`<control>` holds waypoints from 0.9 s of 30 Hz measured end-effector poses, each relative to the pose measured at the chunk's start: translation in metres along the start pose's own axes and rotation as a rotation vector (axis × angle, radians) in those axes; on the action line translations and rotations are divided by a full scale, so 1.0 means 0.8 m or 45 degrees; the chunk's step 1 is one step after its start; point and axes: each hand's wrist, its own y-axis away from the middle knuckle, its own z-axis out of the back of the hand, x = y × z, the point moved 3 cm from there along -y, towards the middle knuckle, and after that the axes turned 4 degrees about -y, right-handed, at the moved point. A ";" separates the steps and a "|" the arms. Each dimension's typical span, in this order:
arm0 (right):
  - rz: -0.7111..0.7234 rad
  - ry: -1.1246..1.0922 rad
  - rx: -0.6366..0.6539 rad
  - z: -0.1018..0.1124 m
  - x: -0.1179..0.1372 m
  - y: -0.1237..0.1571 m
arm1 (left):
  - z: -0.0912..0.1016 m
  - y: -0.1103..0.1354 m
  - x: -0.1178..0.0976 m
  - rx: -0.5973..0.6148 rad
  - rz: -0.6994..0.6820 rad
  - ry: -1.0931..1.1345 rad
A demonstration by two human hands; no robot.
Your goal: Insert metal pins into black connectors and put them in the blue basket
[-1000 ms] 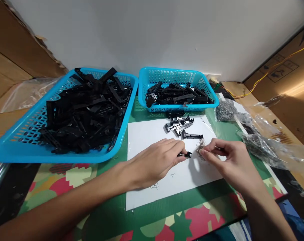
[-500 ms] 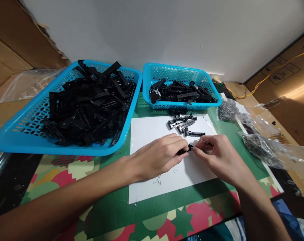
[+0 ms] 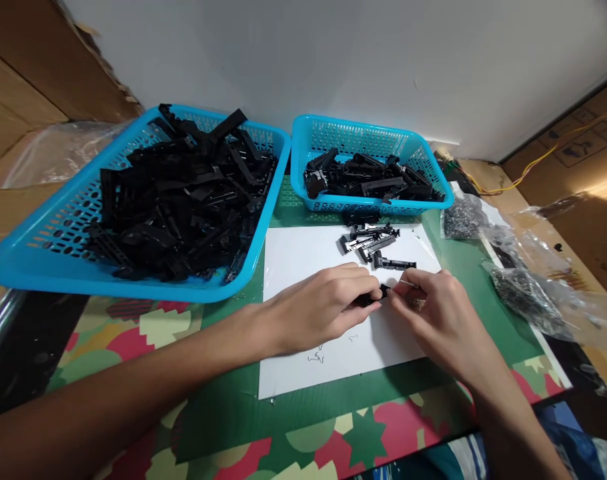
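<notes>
My left hand [image 3: 328, 300] is closed around a small black plastic part [image 3: 383, 291], pinched between thumb and fingers over the white paper [image 3: 288, 260]. Most of that part is hidden by the fingers. At its right end, my right hand [image 3: 428, 300] is closed with the fingertips touching the part or very near it. A thin metal tool [image 3: 409, 285], possibly tweezers, shows between the right thumb and fingers. Just beyond the hands, a single black plastic piece [image 3: 394, 264] lies beside several more pieces [image 3: 367, 241]. Small bent wires [image 3: 316, 358] rest on the paper near my left wrist.
A large blue basket [image 3: 33, 270] heaped with black parts stands at the left. Behind the paper is a smaller blue basket [image 3: 373, 127] of similar parts. Clear bags [image 3: 526, 300] of small metal pieces lie at the right. Yellow and red wires [image 3: 528, 172] run along the cardboard.
The whole view has shifted slightly, so the baskets appear a little higher. Both hands keep their grips, with hardly any movement at the fingertips.
</notes>
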 end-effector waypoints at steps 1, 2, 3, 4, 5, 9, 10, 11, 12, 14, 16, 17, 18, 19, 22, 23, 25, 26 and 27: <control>0.010 0.016 0.003 0.002 0.001 -0.001 | 0.000 0.000 0.001 -0.004 0.010 0.007; 0.021 0.025 0.012 0.004 0.002 -0.002 | 0.001 -0.001 0.001 -0.012 0.023 0.014; 0.035 0.028 0.027 0.006 0.002 -0.003 | 0.001 -0.001 0.002 -0.021 0.039 0.021; 0.052 0.025 0.051 0.008 0.002 -0.004 | 0.001 -0.001 0.002 -0.029 0.052 0.027; 0.069 0.016 0.076 0.009 0.002 -0.005 | 0.002 -0.001 0.003 -0.037 0.061 0.032; 0.081 -0.033 0.092 0.014 -0.003 -0.003 | 0.002 -0.002 0.003 -0.041 0.063 0.034; 0.077 -0.033 0.070 0.015 -0.005 -0.001 | 0.002 -0.002 0.003 -0.042 0.060 0.031; 0.079 -0.022 0.040 0.017 -0.006 0.001 | 0.002 -0.002 0.003 -0.044 0.057 0.029; 0.085 -0.007 0.005 0.019 -0.007 0.003 | 0.002 -0.002 0.003 -0.046 0.056 0.027; 0.091 -0.004 -0.070 0.024 -0.008 0.006 | 0.002 -0.002 0.003 -0.052 0.055 0.017; 0.082 -0.066 -0.132 0.031 -0.009 0.009 | 0.003 -0.003 0.003 -0.057 0.062 0.006; 0.081 -0.108 -0.164 0.034 -0.010 0.010 | 0.004 -0.003 0.003 -0.062 0.066 0.002; 0.088 -0.145 -0.195 0.036 -0.010 0.011 | 0.004 -0.003 0.003 -0.069 0.072 -0.003; 0.111 -0.173 -0.235 0.038 -0.011 0.012 | 0.005 -0.004 0.003 -0.076 0.079 -0.005; 0.217 -0.240 -0.391 0.038 -0.013 0.018 | 0.006 -0.004 0.003 -0.087 0.108 -0.006; 0.231 -0.295 -0.456 0.036 -0.014 0.021 | 0.006 -0.004 0.003 -0.087 0.124 -0.004; 0.174 -0.446 -0.604 0.030 -0.015 0.026 | 0.006 -0.004 0.004 -0.084 0.161 0.007; 0.114 -0.518 -0.669 0.025 -0.016 0.028 | 0.006 -0.004 0.005 -0.082 0.180 0.015; 0.052 -0.574 -0.724 0.020 -0.016 0.029 | 0.006 -0.004 0.005 -0.079 0.197 0.026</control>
